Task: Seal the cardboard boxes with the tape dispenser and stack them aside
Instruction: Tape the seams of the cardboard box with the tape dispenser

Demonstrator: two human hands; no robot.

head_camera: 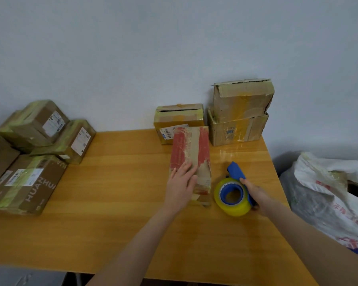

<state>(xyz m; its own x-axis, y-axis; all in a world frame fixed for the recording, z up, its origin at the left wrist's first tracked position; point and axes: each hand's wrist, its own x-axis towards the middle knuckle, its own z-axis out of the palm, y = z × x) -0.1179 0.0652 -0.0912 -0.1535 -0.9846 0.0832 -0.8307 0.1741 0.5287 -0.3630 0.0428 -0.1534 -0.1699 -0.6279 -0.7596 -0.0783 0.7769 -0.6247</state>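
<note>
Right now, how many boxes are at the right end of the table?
4. A red-taped box lies under the left hand; a small box stands behind it; a top box sits on a bottom box in the far corner. More may hide behind.

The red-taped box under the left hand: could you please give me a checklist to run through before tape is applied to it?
1. Box steadied: ok, the left hand lies flat on the red-taped box.
2. Tool in hand: ok, the right hand grips the tape dispenser.
3. Dispenser placed on the box: not ok, it is beside the box, to its right.
4. Tape's free end ready: cannot tell.
5. Flaps closed flat: cannot tell, the near end looks torn.
</note>
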